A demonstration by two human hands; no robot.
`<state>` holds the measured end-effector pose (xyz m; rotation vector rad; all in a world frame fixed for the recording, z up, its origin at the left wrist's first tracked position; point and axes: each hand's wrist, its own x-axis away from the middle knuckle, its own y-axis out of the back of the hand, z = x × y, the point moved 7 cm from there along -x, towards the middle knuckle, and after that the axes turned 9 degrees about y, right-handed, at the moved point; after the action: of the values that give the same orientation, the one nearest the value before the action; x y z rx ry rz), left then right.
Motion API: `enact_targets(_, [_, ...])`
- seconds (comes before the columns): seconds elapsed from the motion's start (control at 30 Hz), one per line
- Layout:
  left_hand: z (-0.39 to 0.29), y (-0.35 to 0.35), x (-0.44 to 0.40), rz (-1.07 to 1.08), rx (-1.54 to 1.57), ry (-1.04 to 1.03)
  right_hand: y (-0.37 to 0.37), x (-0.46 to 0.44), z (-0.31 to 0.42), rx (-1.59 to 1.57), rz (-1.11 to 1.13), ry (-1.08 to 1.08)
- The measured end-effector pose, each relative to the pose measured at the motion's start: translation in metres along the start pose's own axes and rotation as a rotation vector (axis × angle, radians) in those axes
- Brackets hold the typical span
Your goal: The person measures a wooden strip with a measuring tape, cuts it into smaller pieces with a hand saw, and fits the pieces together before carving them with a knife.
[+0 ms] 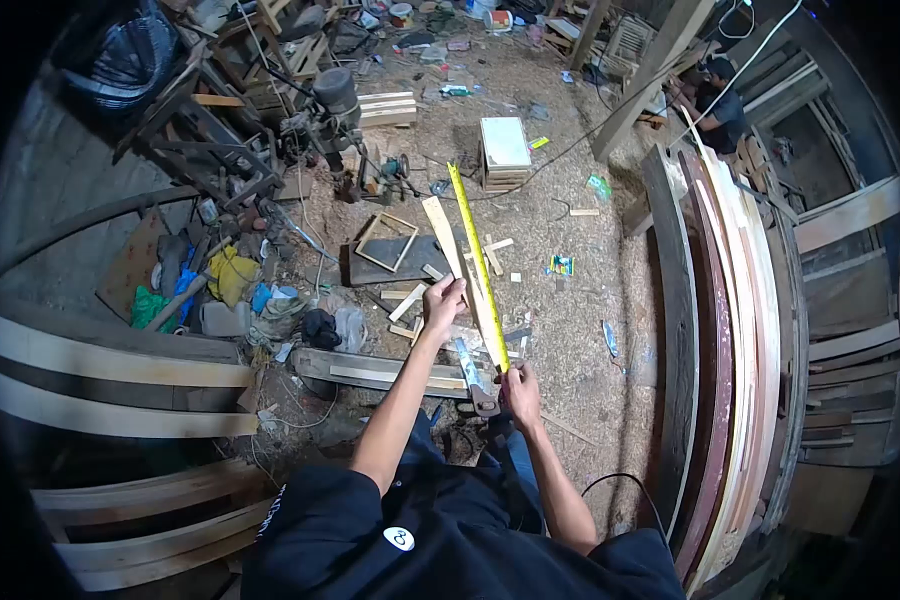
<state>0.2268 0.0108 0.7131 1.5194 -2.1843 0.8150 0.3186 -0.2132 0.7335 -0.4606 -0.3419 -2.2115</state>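
Observation:
My left hand (443, 303) is closed around a pale wooden strip (440, 226), which slants from the upper left down toward my other hand. Alongside the strip runs the extended yellow blade of a tape measure (472, 225). My right hand (520, 392) grips the near end of that blade; the tape's case is mostly hidden by the fingers. The strip's lower end reaches close to my right hand, and whether those fingers touch it I cannot tell. Just below and between the hands is a handsaw (476, 383), over a long board (370, 374).
Small wooden frames (386, 243) and offcuts lie ahead on the sawdust floor. Farther off stand a machine (337, 105) and a white-topped stack (505, 143). Long planks (735, 340) lean along the right, where another person (722, 108) crouches behind a post. Boards (120, 350) jut in at left.

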Motion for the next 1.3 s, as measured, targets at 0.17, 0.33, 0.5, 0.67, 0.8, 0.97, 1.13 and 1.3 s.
enact_targets(0.17, [-0.022, 0.016, 0.020, -0.048, -0.001, -0.035, 0.010, 0.025, 0.015, 0.022, 0.033, 0.024])
enact_targets(0.33, [-0.044, 0.022, 0.046, -0.024, -0.020, -0.068, 0.004, 0.041, 0.020, 0.081, 0.107, 0.032])
enact_targets(0.5, [-0.046, 0.032, 0.056, -0.052, 0.025, -0.080, -0.005, 0.046, 0.026, 0.087, 0.152, 0.000])
enact_targets(0.67, [-0.044, 0.045, 0.046, -0.009, 0.109, -0.136, -0.016, 0.048, 0.032, 0.149, 0.194, 0.045])
enact_targets(0.8, [-0.053, 0.054, 0.054, -0.069, 0.156, -0.119, -0.018, 0.046, 0.032, 0.226, 0.205, 0.024])
enact_targets(0.97, [-0.049, 0.071, 0.041, -0.078, 0.115, -0.085, -0.021, 0.047, 0.040, 0.263, 0.239, 0.043])
enact_targets(1.13, [-0.060, 0.071, 0.052, -0.081, 0.195, -0.113, -0.023, 0.044, 0.037, 0.310, 0.252, 0.078])
enact_targets(1.3, [-0.054, 0.085, 0.043, -0.120, 0.165, -0.060, -0.021, 0.051, 0.043, 0.362, 0.240, 0.051])
